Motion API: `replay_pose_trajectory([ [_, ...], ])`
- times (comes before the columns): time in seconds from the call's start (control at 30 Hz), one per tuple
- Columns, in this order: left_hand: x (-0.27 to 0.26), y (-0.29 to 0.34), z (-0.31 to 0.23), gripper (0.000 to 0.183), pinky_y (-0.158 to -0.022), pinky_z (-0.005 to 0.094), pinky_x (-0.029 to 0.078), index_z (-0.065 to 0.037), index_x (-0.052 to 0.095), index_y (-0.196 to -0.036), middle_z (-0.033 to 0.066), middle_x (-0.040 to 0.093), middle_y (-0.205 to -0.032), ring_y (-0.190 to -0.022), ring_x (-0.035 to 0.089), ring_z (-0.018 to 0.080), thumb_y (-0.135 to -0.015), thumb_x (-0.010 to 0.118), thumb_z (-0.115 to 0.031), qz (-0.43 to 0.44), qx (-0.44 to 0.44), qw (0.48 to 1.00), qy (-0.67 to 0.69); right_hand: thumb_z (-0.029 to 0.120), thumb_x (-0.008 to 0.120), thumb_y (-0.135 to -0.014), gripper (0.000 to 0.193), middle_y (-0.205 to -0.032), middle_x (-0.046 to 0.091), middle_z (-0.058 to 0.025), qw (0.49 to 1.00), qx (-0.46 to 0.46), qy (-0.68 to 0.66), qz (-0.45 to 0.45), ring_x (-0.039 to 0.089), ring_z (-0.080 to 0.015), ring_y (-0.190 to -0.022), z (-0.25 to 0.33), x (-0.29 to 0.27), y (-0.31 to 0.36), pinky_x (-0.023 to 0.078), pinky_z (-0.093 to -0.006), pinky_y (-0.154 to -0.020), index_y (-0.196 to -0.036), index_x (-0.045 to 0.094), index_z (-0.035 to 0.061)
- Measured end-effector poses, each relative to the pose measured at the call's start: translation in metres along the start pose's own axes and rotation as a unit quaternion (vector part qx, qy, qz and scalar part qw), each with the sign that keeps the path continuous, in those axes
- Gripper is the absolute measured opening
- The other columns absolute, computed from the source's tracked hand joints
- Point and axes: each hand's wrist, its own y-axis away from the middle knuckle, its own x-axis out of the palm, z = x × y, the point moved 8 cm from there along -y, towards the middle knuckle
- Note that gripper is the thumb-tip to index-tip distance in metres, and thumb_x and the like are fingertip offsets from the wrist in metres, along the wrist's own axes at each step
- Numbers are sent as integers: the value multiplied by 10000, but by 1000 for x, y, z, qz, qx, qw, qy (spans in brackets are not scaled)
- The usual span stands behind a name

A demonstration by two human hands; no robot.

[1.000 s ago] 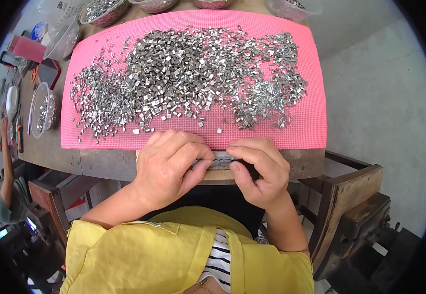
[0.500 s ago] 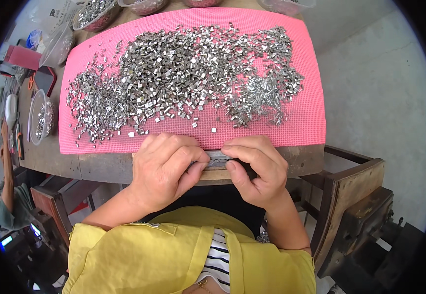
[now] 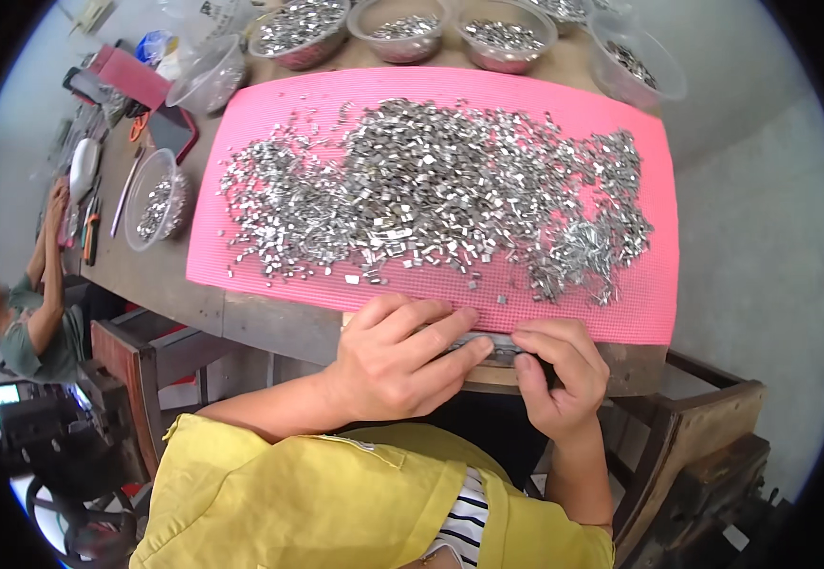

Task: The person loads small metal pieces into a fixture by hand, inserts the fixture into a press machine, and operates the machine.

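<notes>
A narrow grey metal bar (image 3: 499, 347) with small rounded shapes along it lies at the table's front edge, above a strip of wood. My left hand (image 3: 410, 358) rests over its left part, fingers stretched out and one fingertip touching the bar. Curled around the right end is my right hand (image 3: 568, 375), with thumb and fingertips close together on the bar; a dark patch shows beneath its palm. Just beyond both hands, many small shiny metal pieces (image 3: 421, 180) are spread over a pink textured mat (image 3: 336, 296). Thin wire-like pieces (image 3: 584, 254) form a pile at its right.
Clear plastic bowls of metal pieces line the back, including a round bowl (image 3: 399, 43) and a right-hand bowl (image 3: 673, 83). Another bowl (image 3: 137, 223) stands left of the mat, near pliers (image 3: 92, 232). Another person (image 3: 37, 322) sits at far left. A wooden stool (image 3: 687, 417) stands at right.
The view has shifted, so the mat and hands appear lower and further right. My left hand has gone from a thumb-and-finger pinch to fingers stretched over the bar. My right hand stays at its end.
</notes>
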Motion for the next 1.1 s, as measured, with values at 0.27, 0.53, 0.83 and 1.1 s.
replay_pose_trajectory([
  [0.27, -1, 4, 15, 540, -789, 354, 467, -146, 770, -1201, -3, 744, -1049, -905, 672, 210, -676, 887, -196, -5, -96, 994, 54, -33, 750, -803, 204, -978, 737, -126, 1000, 11, 17, -6, 699, -287, -826, -2, 4, -2, 545, -366, -743, -1001, 743, 12],
  [0.53, -2, 7, 21, 667, -691, 359, 421, -153, 723, -1311, -7, 641, -768, -691, 555, 211, -662, 881, -160, -10, -78, 991, 110, 89, 686, -955, 212, -1055, 715, -145, 996, 88, -22, -3, 683, -326, -928, 2, 3, 11, 545, -385, -822, -1152, 724, 18],
  [0.83, -29, -40, -57, 532, -696, 342, 437, -160, 778, -1215, -2, 779, -980, -726, 603, 201, -696, 886, -199, 67, 156, 963, 209, 258, 535, -1085, 423, -953, 636, -10, 925, 226, -296, 70, 554, -91, -816, 22, -25, 89, 489, -296, -749, -1410, 608, -4],
  [1.1, 15, -69, -183, 570, -784, 355, 481, -165, 781, -1212, -20, 769, -944, -827, 644, 219, -655, 901, -190, 238, 327, 803, 438, 323, 534, -980, 558, -872, 499, 57, 825, 366, -422, -82, 404, -42, -699, 93, -55, 225, 307, -226, -610, -1433, 530, -3],
])
